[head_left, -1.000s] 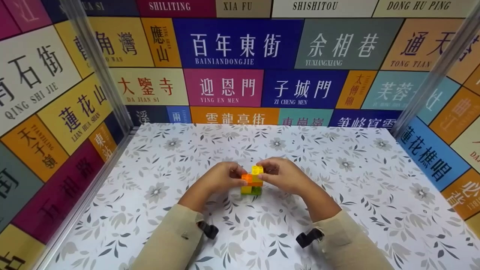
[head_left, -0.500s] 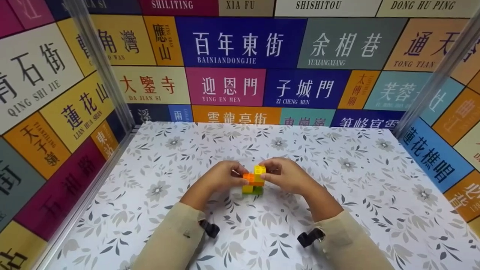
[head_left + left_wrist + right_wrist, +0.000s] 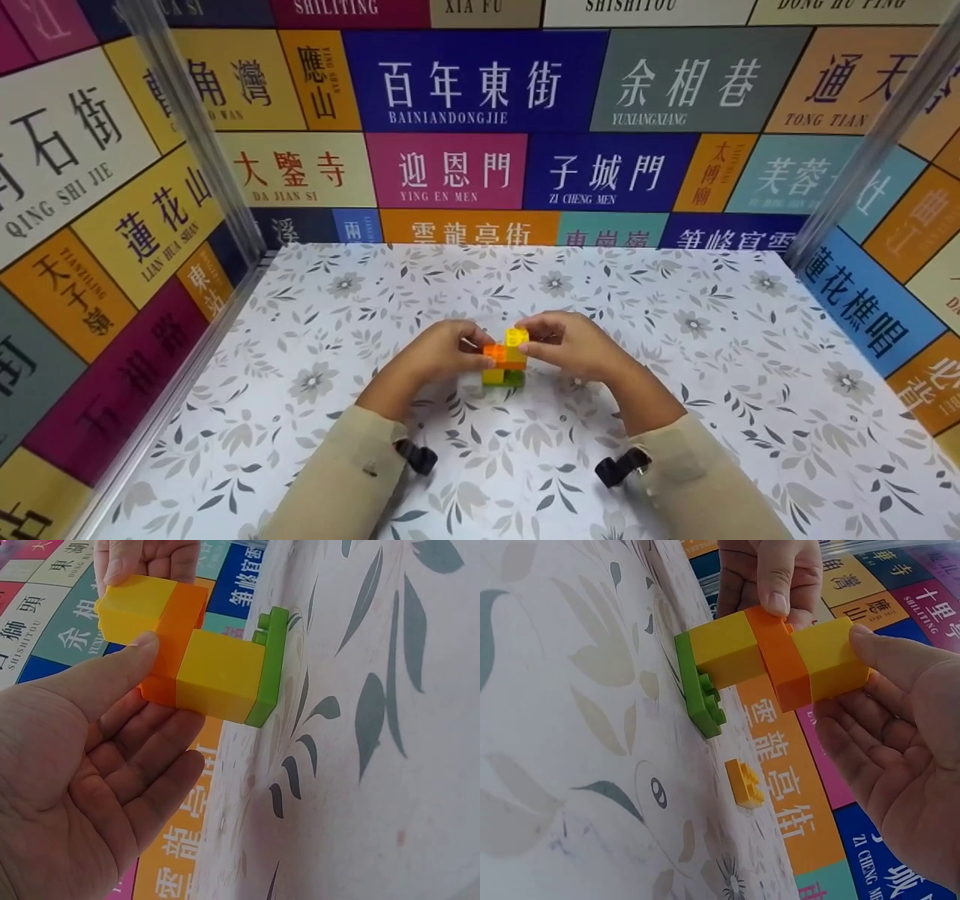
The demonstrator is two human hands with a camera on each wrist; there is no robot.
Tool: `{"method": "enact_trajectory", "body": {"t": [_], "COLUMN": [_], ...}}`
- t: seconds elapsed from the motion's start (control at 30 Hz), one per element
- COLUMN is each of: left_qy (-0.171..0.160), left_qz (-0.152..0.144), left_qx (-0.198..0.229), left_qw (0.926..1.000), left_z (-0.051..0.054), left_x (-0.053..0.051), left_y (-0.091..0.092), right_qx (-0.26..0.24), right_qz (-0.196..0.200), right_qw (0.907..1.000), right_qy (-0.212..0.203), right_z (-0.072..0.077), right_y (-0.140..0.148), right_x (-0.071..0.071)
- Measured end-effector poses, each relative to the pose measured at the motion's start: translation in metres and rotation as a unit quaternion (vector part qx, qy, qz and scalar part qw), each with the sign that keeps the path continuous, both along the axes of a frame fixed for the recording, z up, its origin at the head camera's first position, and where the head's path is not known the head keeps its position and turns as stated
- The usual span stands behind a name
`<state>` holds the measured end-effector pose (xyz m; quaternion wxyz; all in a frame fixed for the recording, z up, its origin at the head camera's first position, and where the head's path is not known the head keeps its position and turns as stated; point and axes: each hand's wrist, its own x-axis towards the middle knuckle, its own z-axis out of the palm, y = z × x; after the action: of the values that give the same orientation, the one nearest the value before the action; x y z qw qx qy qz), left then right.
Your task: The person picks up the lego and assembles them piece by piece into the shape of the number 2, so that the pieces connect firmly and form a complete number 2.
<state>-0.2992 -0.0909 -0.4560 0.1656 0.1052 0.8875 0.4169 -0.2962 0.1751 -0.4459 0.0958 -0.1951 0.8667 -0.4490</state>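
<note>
A small stack of toy building bricks stands on the table between my hands. Its base is a flat green brick (image 3: 271, 667), with a yellow brick (image 3: 221, 675) on one end. Across that lies an orange brick (image 3: 778, 656), and a second yellow brick (image 3: 826, 660) sits on top, offset to the other side. My left hand (image 3: 439, 351) pinches the orange brick between thumb and fingers. With thumb and fingertips, my right hand (image 3: 576, 346) grips the upper yellow brick. The bricks look pressed flush together in both wrist views.
A loose yellow-orange brick (image 3: 744, 784) lies on the table beyond the stack in the right wrist view; the head view does not show it. White cloth with a leaf pattern covers the table (image 3: 315, 442). Panels of lettered signs (image 3: 480, 82) enclose the back and sides.
Both hands keep their hold on the bricks, and the stack stays in place. Only a slight shift of the head view is visible.
</note>
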Motion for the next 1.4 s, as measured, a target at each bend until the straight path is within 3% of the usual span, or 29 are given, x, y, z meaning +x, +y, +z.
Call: {"method": "enact_trajectory", "body": {"t": [0.17, 0.27, 0.47, 0.7, 1.07, 1.23, 1.4], "left_qy": [0.002, 0.004, 0.001, -0.012, -0.022, -0.008, -0.005], "left_qz": [0.001, 0.002, 0.008, 0.009, 0.008, -0.003, -0.006], "left_qx": [-0.001, 0.001, -0.001, -0.001, 0.003, 0.013, 0.011], "left_qw": [1.0, 1.0, 1.0, 0.9999, 0.9997, 0.9999, 0.9999], "left_z": [0.002, 0.004, 0.006, 0.004, 0.001, -0.001, 0.0], "left_x": [0.0, 0.0, 0.001, 0.001, 0.001, 0.001, 0.0], "left_y": [-0.001, -0.001, -0.004, -0.003, -0.003, -0.002, -0.001], "right_qx": [-0.007, 0.025, 0.068, 0.047, 0.002, 0.019, 0.05], "right_qz": [-0.045, -0.077, -0.083, -0.109, -0.126, -0.127, -0.114], "right_qw": [0.9989, 0.9966, 0.9931, 0.9885, 0.9895, 0.9884, 0.9906], "right_qy": [-0.008, -0.01, -0.047, -0.094, -0.07, -0.081, -0.056], "right_z": [-0.004, -0.008, -0.016, -0.019, -0.031, -0.041, -0.049], "right_y": [0.006, 0.008, 0.008, 0.002, -0.003, -0.005, -0.007], "right_x": [-0.011, -0.019, -0.03, -0.039, -0.048, -0.049, -0.05]}}
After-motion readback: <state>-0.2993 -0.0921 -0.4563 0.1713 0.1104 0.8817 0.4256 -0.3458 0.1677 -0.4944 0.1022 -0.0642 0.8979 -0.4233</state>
